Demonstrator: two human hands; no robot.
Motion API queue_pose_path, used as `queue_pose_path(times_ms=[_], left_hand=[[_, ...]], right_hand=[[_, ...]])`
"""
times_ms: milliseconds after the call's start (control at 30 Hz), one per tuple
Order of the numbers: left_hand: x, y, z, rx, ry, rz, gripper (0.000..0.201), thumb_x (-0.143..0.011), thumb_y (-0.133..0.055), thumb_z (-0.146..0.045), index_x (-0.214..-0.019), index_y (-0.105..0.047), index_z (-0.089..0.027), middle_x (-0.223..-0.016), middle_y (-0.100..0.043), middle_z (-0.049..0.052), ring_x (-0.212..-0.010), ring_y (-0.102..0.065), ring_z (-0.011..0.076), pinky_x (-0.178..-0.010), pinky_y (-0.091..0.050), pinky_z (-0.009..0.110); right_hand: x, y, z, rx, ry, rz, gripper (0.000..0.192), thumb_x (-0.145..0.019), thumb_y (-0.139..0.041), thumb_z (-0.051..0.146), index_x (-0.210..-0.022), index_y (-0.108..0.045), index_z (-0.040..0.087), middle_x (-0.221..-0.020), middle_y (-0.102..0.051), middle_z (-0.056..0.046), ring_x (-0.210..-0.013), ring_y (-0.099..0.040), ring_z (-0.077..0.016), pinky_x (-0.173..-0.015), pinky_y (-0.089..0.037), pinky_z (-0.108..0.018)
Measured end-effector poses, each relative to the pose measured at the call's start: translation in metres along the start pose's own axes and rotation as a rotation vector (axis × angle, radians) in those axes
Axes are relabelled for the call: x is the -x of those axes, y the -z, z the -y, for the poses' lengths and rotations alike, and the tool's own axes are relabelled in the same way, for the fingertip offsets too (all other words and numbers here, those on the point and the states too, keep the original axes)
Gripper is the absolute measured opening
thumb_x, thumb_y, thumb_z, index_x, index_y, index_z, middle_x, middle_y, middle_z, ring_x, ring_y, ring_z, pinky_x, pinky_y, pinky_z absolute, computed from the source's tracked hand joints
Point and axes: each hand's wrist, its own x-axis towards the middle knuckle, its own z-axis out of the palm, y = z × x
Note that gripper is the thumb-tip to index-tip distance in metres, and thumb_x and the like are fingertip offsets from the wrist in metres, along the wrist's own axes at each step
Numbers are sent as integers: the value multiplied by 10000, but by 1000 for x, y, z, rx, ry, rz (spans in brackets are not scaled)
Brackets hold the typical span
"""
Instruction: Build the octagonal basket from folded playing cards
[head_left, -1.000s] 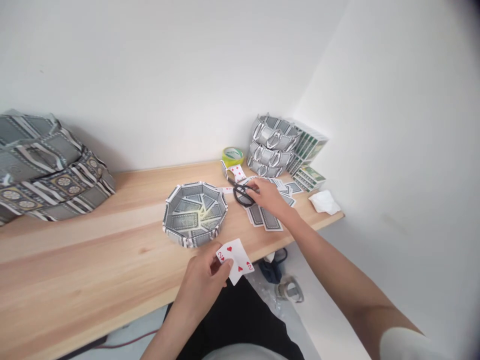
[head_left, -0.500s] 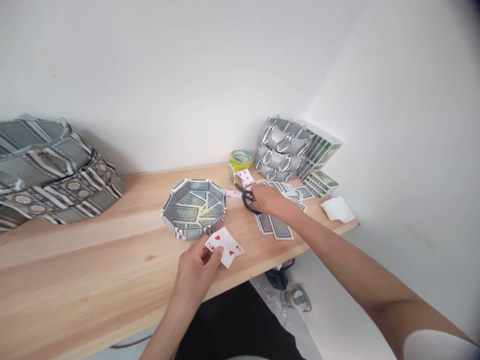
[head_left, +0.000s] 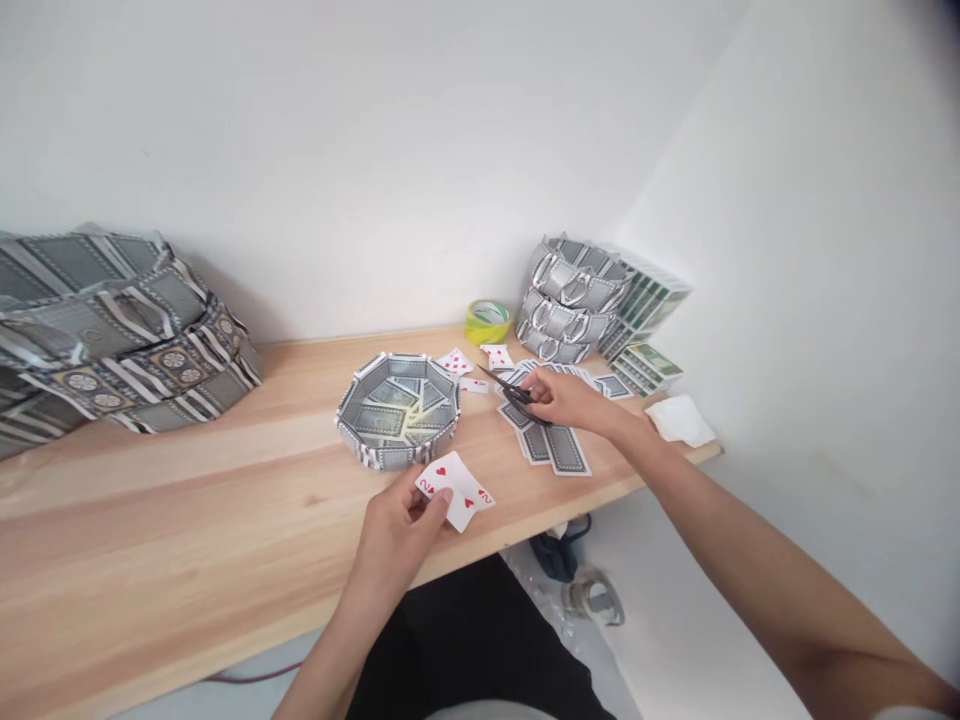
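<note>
My left hand (head_left: 397, 530) pinches a two of hearts playing card (head_left: 457, 487) by its corner, just above the table's front edge. My right hand (head_left: 574, 400) grips black scissors (head_left: 508, 387) by the handles, blades pointing left over the table. An octagonal bowl folded from grey-backed cards (head_left: 397, 410) sits between the hands, slightly behind the card. Face-down cards (head_left: 555, 447) are spread under and beside my right hand.
A wooden table (head_left: 187, 510) runs along the white wall. Large woven card bags (head_left: 120, 330) lie at the left. At back right stand stacked card baskets (head_left: 574, 300), card decks (head_left: 645, 365), a yellow-green tape roll (head_left: 486, 320) and a white tissue (head_left: 681, 418).
My right hand has lifted the scissors off the table and drawn them slightly right. The small card piece by the tape now lies flat. My left hand keeps the card.
</note>
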Motion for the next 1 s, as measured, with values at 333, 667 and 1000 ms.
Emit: queue_pose_path(times_ms=[333, 667, 1000], left_hand=[[4, 0, -19, 183, 74, -2, 271, -748, -663, -359, -913, -625, -147, -825, -741, 45, -720, -673, 185, -597, -507, 238], [1, -2, -19, 213, 98, -16, 327, -701, -700, -372, -914, -626, -136, -765, -740, 42, -682, -677, 189, -548, -502, 233], [7, 3, -25, 388, 152, -62, 322, -682, -730, -376, -869, -657, -124, -742, -737, 50, -608, -639, 152, -524, -463, 215]], right_hand=[[23, -5, 16, -1082, 78, 160, 365, -710, -726, 480, -823, -540, 187, -764, -619, -9, -668, -593, -136, -652, -475, -282], [37, -41, 36, -1479, -4, 300, 484, -759, -597, 670, -794, -504, 196, -619, -386, 57, -507, -355, -82, -467, -322, -206], [114, -21, 46, -832, 22, 428, 226, -795, -656, 382, -837, -535, 196, -719, -533, 15, -608, -461, -112, -573, -389, -244]])
